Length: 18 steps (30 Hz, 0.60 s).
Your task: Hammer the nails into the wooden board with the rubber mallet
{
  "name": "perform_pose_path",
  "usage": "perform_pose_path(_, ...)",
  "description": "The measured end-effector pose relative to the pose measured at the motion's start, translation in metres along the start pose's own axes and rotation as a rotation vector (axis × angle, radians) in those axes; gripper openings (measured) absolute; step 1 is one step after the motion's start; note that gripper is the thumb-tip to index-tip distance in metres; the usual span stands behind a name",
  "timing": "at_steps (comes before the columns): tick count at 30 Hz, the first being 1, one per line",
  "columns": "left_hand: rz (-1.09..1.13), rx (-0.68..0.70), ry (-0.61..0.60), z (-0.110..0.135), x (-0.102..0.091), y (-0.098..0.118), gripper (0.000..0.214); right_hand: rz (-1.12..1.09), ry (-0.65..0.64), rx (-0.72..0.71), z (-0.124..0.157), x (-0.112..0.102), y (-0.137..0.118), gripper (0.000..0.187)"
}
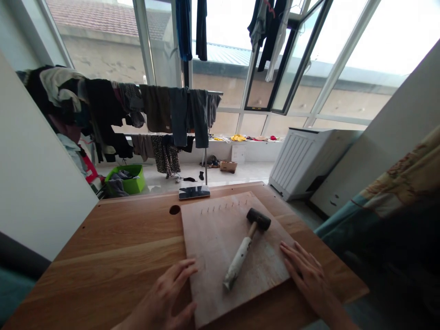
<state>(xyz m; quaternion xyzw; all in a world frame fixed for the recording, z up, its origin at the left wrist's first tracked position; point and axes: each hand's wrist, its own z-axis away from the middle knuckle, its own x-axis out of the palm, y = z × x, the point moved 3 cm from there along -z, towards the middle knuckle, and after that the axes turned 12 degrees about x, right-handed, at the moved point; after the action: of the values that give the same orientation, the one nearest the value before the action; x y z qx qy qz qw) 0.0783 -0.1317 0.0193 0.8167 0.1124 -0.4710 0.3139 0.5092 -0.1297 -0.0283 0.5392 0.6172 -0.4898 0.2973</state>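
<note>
Both hands, left (168,293) & right (307,275), flat on board (213,238) edges; mallet (245,247) btwn.

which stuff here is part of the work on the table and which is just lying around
In use:
- board, with the left hand and right hand flat at its edges
- mallet lying on the board
- row of nails along its far edge

Lying about:
- phone at the table's far edge
- green basket on the floor
- clothes rack

Table (113,256): varnished wood, smooth, warm sheen. Board (213,247): pale raw wood, matt, scuffed. Mallet (245,247): black matt rubber head, worn whitish wooden handle. Nails (223,207): metal. Phone (194,192): glossy glass.
</note>
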Motion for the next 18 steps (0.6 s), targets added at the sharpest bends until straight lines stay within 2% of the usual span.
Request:
perform_pose_path(3, 0.105, 0.064, -0.103, -0.051, 0.023, 0.010, 0.057, 0.016, 0.025, 0.051, -0.016, -0.008, 0.053, 0.048)
perform_pose_path(5, 0.095, 0.107, -0.130, -0.080, 0.036, 0.014, 0.052, 0.039, 0.072, 0.147, -0.023, -0.015, 0.085, 0.052)
perform_pose_path(9, -0.022, 0.198, -0.106, -0.119, 0.053, 0.014, 0.046, 0.085, 0.116, 0.331, -0.029, -0.022, 0.125, 0.055)
perform_pose_path(13, -0.084, 0.228, -0.055, -0.127, 0.055, 0.014, 0.036, 0.085, 0.097, 0.279, -0.027, -0.027, 0.125, 0.045)
perform_pose_path(18, -0.131, 0.242, -0.063, -0.101, 0.036, 0.009, 0.033, 0.053, 0.060, 0.136, -0.014, -0.033, 0.093, 0.038)
